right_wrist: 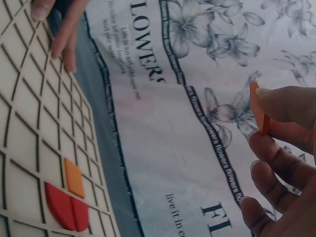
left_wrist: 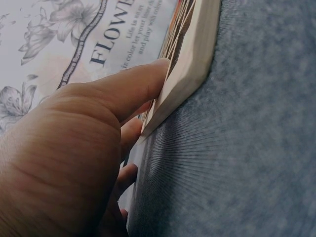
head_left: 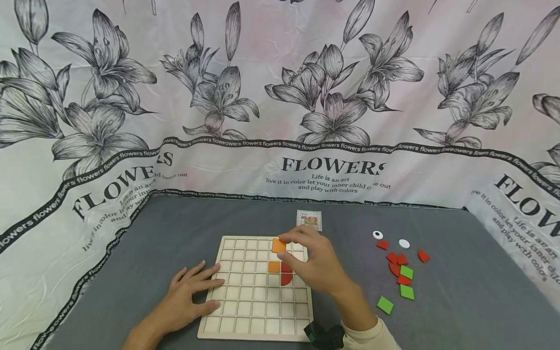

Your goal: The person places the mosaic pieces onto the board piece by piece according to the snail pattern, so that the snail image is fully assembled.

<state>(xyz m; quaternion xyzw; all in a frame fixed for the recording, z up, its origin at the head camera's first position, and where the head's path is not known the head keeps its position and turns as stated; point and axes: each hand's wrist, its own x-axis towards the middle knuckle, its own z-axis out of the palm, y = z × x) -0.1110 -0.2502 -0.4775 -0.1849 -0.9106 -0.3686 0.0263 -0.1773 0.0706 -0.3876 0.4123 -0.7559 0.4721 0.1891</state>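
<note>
A pale wooden grid board (head_left: 249, 308) lies on the grey cloth. In the head view my right hand (head_left: 317, 260) pinches an orange square tile (head_left: 278, 245) between thumb and fingers, over the board's far rows. The right wrist view shows that tile (right_wrist: 258, 109) held up on edge, apart from the board. Set in the grid are another orange square (head_left: 274, 267) and two red rounded pieces (head_left: 286, 279), side by side. My left hand (head_left: 188, 296) rests at the board's left edge, fingers spread, with fingertips on the rim; its thumb (left_wrist: 143, 86) touches the frame.
Right of the board lie several red quarter-round pieces (head_left: 394, 269), green squares (head_left: 385, 305) and two white discs (head_left: 404, 244), one with a black dot. A small printed pattern card (head_left: 309, 220) lies behind the board. A flower-printed curtain (head_left: 245, 170) borders the table.
</note>
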